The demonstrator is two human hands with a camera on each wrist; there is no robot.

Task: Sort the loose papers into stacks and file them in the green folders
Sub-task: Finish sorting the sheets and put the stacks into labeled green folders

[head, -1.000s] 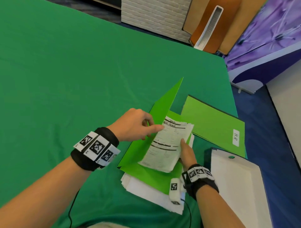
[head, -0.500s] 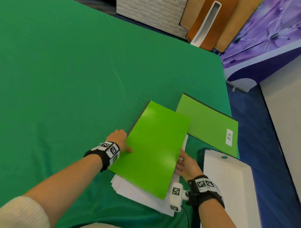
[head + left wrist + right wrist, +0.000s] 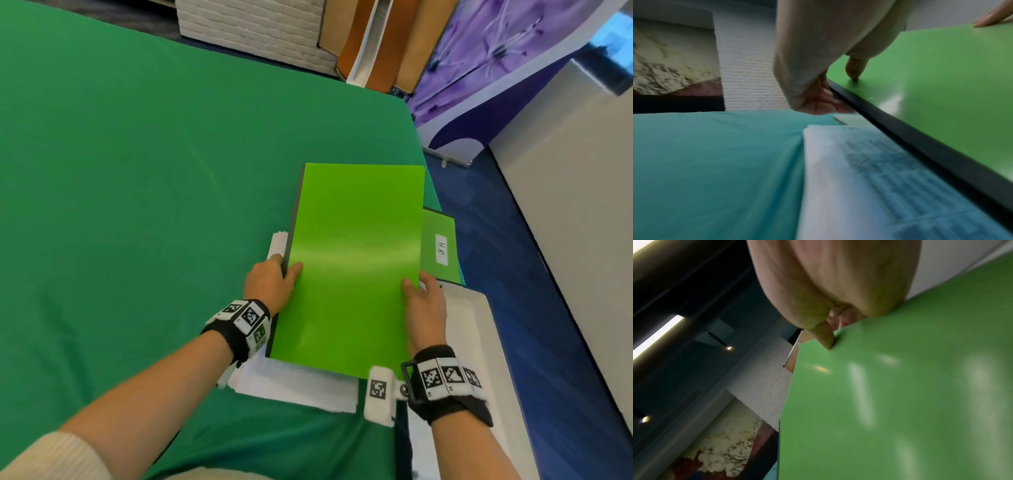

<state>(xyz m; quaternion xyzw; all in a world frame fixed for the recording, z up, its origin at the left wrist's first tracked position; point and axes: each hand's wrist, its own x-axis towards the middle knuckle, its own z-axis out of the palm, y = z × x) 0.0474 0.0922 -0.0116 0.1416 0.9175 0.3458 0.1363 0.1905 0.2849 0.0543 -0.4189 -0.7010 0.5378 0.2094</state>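
Your left hand (image 3: 270,286) grips the spine edge of the closed green folder (image 3: 352,267): the thumb lies on the cover and the fingers (image 3: 826,104) curl under the black spine, as the left wrist view shows. Your right hand (image 3: 423,310) holds the opposite long edge, with the thumb on the cover and the other fingers tucked beneath. In the right wrist view the thumb tip presses the cover near its edge, and the fingers under it are mostly hidden.

The folder is held lifted, tilted above a stack of loose papers (image 3: 298,387) lying on the desk (image 3: 137,205), which is covered in green cloth. The stack shows at the folder's left and near edges. The top sheet carries printed lines, too blurred to read.

A second green folder (image 3: 440,246) lies flat on the desk to the right, partly covered by the held one. Its white label (image 3: 442,249) reads "H.R.". A white tray (image 3: 472,329) sits at the right edge of the desk, just beside your right hand.

Both wrists carry black bands with square printed markers.
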